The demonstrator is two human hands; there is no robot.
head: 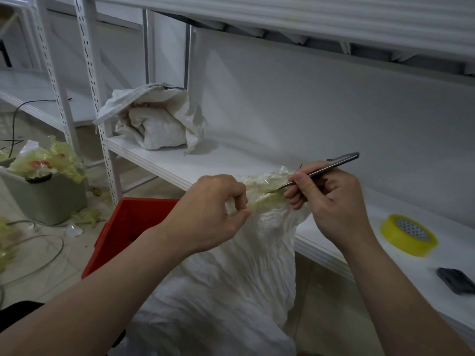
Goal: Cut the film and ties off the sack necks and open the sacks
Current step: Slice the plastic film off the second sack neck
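A white woven sack [241, 273] stands in front of me, its gathered neck wound with yellowish film [267, 196]. My left hand [213, 211] pinches the film-wrapped neck at its left end and pulls it taut. My right hand [331, 201] grips a slim metal knife [321, 170], handle pointing up to the right. Its blade tip lies against the film between the two hands. The frayed sack mouth [270, 176] sticks up behind the film.
A second white sack [154, 119] sits open on the white shelf [231, 160]. A yellow tape roll [408, 235] and a dark object [457, 280] lie on the shelf at right. A red crate [128, 227] and a grey bin of film scraps [46, 186] stand on the floor at left.
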